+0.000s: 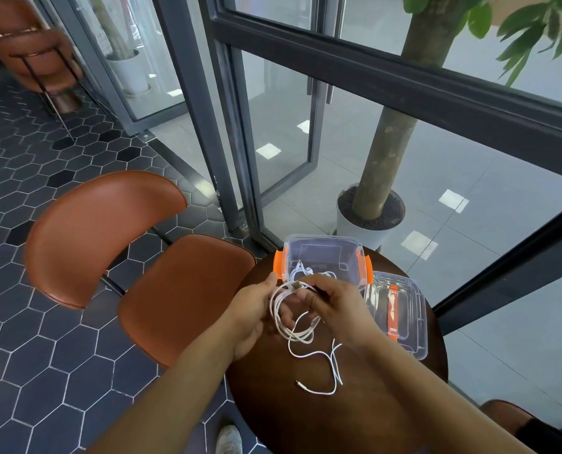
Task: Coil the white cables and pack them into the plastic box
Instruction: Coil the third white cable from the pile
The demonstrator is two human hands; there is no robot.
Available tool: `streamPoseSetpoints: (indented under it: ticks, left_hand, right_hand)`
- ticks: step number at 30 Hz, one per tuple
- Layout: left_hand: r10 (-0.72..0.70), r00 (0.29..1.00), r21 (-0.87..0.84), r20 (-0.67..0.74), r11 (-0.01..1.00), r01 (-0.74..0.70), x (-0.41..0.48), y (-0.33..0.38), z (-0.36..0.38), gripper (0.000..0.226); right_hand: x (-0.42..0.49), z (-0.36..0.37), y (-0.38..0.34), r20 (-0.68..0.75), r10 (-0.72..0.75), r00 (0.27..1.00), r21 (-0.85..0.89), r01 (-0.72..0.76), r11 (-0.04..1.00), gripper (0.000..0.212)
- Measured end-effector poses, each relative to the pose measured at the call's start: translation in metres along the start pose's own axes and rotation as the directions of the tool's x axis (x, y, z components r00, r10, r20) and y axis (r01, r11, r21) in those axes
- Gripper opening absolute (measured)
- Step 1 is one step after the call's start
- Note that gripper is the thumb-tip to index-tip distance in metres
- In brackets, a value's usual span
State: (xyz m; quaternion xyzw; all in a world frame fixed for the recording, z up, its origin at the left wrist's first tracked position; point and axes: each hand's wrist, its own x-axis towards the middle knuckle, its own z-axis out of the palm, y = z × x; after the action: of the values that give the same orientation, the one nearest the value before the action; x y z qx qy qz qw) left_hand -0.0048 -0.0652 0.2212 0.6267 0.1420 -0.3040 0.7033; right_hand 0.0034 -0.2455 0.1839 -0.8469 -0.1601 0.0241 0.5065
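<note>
The brown chair (148, 257) stands at the far left, pushed near the round dark table (355, 414), w/ nothing on it. Next comes the left hand (252, 314): its fingers are curled and closed on the white cable (292, 326), holding several loops together so the coil cannot spring open. The loops hang in the air between both hands, just above the table, while the free tail of this cable lies loose on the wood below, ending in a small plug (297, 383); approx half is coiled already, I think. The right hand (335, 309) is closed in a pinch on the cable near the USB end, probably to guide the next turn round the left fingers. Behind the hands the plastic box (355, 250) stands open, orange clips down at both sides, so it is ready to receive; another white cable seems to lie inside already, but the hands cover part of it. At the right, touching the box's corner, the lid (410, 329) lies apart on the table, kept out of the way until packing is finished
</note>
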Motion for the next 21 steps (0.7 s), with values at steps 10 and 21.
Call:
streamPoseSetpoints:
  ticks: [10, 21]
  left_hand:
    - [0.051, 0.996, 0.019, -0.075, 0.999, -0.049, 0.005, -0.008, 0.007, 0.046]
    - [0.437, 0.886, 0.755, -0.158, 0.632, -0.177, 0.006, 0.000, 0.011, 0.035]
  right_hand:
    - [-0.004, 0.004, 0.009, -0.044, -0.269, 0.962, -0.263, 0.249, 0.932, 0.046]
    - [0.005, 0.003, -0.015, -0.308, 0.112, 0.945, 0.341, 0.000, 0.940, 0.028]
